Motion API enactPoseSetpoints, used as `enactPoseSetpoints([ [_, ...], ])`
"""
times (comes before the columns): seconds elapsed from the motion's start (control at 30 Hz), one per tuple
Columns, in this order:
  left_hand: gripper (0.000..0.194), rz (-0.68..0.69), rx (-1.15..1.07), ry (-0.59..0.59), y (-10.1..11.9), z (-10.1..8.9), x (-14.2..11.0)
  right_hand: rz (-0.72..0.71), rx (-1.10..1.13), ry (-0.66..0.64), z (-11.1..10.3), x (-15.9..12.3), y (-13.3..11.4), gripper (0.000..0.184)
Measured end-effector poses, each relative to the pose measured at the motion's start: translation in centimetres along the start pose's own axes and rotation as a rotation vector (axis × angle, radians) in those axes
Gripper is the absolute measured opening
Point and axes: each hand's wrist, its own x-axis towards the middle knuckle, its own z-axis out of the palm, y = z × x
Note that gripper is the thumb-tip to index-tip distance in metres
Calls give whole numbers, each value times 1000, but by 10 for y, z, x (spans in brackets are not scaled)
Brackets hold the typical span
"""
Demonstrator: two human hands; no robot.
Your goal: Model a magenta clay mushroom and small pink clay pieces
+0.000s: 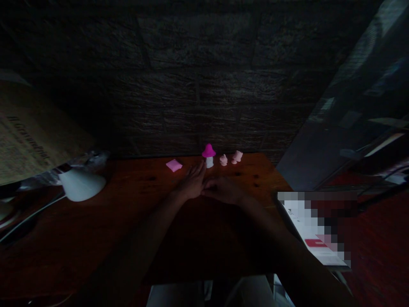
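My left hand (192, 182) lies flat on the dark wooden table (128, 204), fingers stretched toward a small mushroom figure (208, 155) with a bright pink cap and white stem; the fingertips reach almost to its base. My right hand (223, 189) rests palm down beside the left, its fingers touching the left hand's edge, nothing visible in it. A flat pink piece (174, 165) lies left of the mushroom. Two small pale pink figures (223, 160) (237, 156) stand to its right.
A white desk lamp head (81, 184) sits at the left, below an old newspaper sheet (28, 140). A dark brick-patterned wall (198, 85) rises right behind the figures. At the right lies a white printed paper (315, 238) and a slanted glass panel (348, 119).
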Motion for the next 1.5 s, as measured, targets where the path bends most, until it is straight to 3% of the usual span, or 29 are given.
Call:
enactPoseSetpoints([
  [0.13, 85, 16, 9, -31, 0, 0, 0, 16, -8, -22, -1, 0, -1, 14],
  [0.27, 74, -58, -64, 0, 3, -1, 2, -28, -30, -3, -2, 0, -1, 13],
  [0.53, 50, -241, -335, 318, 5, -2, 29, 64, -74, -7, -1, -1, -5, 13],
  [0.7, 43, -353, -500, 375, -2, -3, 48, 97, -57, 0, 0, -1, -6, 15],
  [0.83, 27, -309, -575, 378, -9, 0, 52, 92, -54, -3, 0, 0, -3, 15],
  [1.07, 21, -226, -599, 403, -10, 2, 47, 102, -35, 26, -1, 0, -1, 11],
  [1.27, 24, -273, -580, 475, -8, -1, 45, 97, -58, 27, 0, 0, -3, 14],
  [1.5, 16, -277, -575, 448, -7, -4, 46, 81, -30, 18, 1, 0, 0, 11],
])
